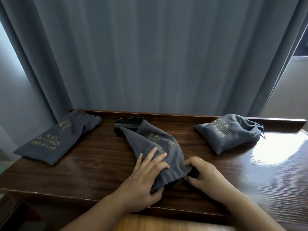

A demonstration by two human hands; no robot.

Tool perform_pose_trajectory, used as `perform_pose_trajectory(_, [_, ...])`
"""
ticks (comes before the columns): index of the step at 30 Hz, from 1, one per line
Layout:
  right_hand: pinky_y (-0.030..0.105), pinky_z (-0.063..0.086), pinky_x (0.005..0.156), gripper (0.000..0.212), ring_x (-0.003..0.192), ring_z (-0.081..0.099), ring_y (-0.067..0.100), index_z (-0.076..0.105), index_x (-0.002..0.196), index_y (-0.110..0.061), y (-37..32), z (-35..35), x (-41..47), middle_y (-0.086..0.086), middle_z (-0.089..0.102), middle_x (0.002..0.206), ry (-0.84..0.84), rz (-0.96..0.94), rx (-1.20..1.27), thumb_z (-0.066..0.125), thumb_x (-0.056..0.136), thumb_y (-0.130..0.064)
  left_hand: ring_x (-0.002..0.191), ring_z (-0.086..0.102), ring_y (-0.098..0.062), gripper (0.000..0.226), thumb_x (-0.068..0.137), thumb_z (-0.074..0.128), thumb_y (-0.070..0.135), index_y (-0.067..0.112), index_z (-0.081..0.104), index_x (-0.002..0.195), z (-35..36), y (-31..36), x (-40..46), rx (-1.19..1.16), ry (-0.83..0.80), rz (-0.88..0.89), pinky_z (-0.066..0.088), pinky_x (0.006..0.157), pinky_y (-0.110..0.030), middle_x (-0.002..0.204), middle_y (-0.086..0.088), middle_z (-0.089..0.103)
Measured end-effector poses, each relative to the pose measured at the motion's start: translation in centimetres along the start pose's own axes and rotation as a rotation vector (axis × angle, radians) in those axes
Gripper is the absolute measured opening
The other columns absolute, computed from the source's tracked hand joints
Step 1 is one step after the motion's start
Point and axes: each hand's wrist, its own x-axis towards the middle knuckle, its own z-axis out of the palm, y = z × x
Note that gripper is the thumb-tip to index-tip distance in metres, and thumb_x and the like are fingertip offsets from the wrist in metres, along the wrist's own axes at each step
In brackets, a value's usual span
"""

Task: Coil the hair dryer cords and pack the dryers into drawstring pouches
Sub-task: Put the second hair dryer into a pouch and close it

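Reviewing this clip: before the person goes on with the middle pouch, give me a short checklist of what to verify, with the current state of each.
1. Both hands on the middle pouch: ok. The left hand lies on the fabric and grips its gathered mouth; the right hand holds the mouth's other side.
2. Pouch mouth open wide enough: cannot tell, the hands cover it.
3. Black dryer within reach: ok, it lies at the pouch's far end, partly under the fabric.
4. Dryer cord coiled: cannot tell, mostly hidden.
5. Right pouch packed and drawn shut: ok, bulging, cord cinched.
6. Left pouch filled: not ok, it lies flat.
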Motion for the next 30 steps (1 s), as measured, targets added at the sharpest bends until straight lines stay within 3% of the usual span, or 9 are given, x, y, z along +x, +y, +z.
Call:
perform_pose_trajectory(4, [0.012,0.040,0.071,0.032,0.082,0.056,0.005,0.050,0.088,-0.037,-0.1,-0.8,-2.7,-0.016,0.051,0.094,-0.032,-0.015,-0.057,0.077,0.074,-0.028,0.152,-0.018,-0.008,0.062,0.090,0.058,0.017,0.032,0.036,0.146,-0.4,-0.1,1.2,-0.004,-0.087,0.131,0.002,0.125,-0.042,0.166,0.021,-0.005])
perform_pose_trajectory(9, [0.018,0.043,0.077,0.039,0.088,0.055,0.002,0.051,0.096,-0.038,0.7,-0.4,-2.3,-0.019,0.051,0.097,0.057,0.096,-0.114,0.084,0.075,-0.041,0.151,-0.012,0.000,0.083,0.090,0.050,-0.004,0.048,0.024,0.150,0.9,-1.5,2.7,-0.118,-0.028,-0.025,0.011,0.126,-0.035,0.163,0.028,-0.010])
perform_pose_trajectory(15, [0.028,0.042,0.073,0.053,0.092,0.062,0.015,0.055,0.104,-0.029,-0.4,0.1,0.5,-0.009,0.061,0.099,0.170,0.287,-0.233,0.078,0.070,-0.063,0.149,0.026,-0.011,0.082,0.100,0.052,0.010,0.073,0.016,0.138,1.4,-1.6,4.0,-0.197,0.139,-0.279,0.029,0.118,-0.026,0.166,0.014,0.015])
perform_pose_trajectory(18, [0.030,0.044,0.077,0.070,0.102,0.063,0.018,0.053,0.113,-0.030,-1.0,-0.4,1.0,-0.007,0.067,0.108,0.063,0.355,-0.296,0.072,0.064,-0.077,0.143,0.036,-0.013,0.076,0.099,0.054,0.015,0.052,0.016,0.154,1.5,-1.6,4.1,-0.236,0.204,-0.400,0.035,0.115,-0.031,0.156,0.010,0.036])
perform_pose_trajectory(20, [0.032,0.045,0.082,0.065,0.109,0.062,0.019,0.053,0.122,-0.030,-1.0,-0.8,0.7,-0.006,0.067,0.113,-0.013,0.378,-0.368,0.071,0.074,-0.070,0.134,0.044,-0.021,0.060,0.098,0.055,0.018,0.034,0.036,0.152,1.2,-2.0,4.0,-0.100,0.219,-0.496,0.040,0.109,-0.034,0.141,0.004,0.052])
perform_pose_trajectory(23, [0.035,0.046,0.079,0.039,0.106,0.064,0.024,0.060,0.109,-0.026,-1.1,-1.4,0.4,-0.001,0.070,0.107,-0.014,0.386,-0.556,0.062,0.089,-0.060,0.111,0.050,-0.022,0.019,0.098,0.051,0.024,0.020,0.067,0.107,0.6,-1.9,4.0,0.196,0.144,-0.523,0.043,0.094,-0.035,0.107,0.003,0.062])
perform_pose_trajectory(25, [0.036,0.046,0.075,0.033,0.097,0.065,0.025,0.059,0.085,-0.023,-1.2,-2.1,0.7,-0.001,0.070,0.094,-0.038,0.363,-0.558,0.059,0.093,-0.055,0.098,0.056,-0.022,0.019,0.098,0.048,0.020,0.018,0.060,0.084,0.0,-1.8,4.2,0.092,0.115,-0.551,0.047,0.084,-0.038,0.091,0.004,0.061])
perform_pose_trajectory(28, [0.033,0.045,0.068,0.044,0.066,0.058,0.014,0.048,0.060,-0.024,-1.9,-4.3,1.6,-0.008,0.057,0.059,-0.069,0.316,-0.337,0.066,0.093,-0.046,0.078,0.064,-0.017,0.021,0.100,0.046,0.015,0.016,0.061,0.085,-2.0,-1.6,5.0,-0.198,0.163,-0.613,0.051,0.068,-0.035,0.085,0.000,0.067])
perform_pose_trajectory(30, [0.024,0.043,0.058,0.038,0.050,0.050,0.005,0.060,0.060,-0.023,-2.6,-6.0,2.3,-0.009,0.054,0.048,0.021,0.308,-0.128,0.068,0.094,-0.039,0.070,0.063,-0.012,0.023,0.103,0.044,0.014,0.015,0.063,0.090,-3.8,-1.0,5.6,-0.336,0.221,-0.616,0.048,0.058,-0.028,0.082,-0.003,0.069])
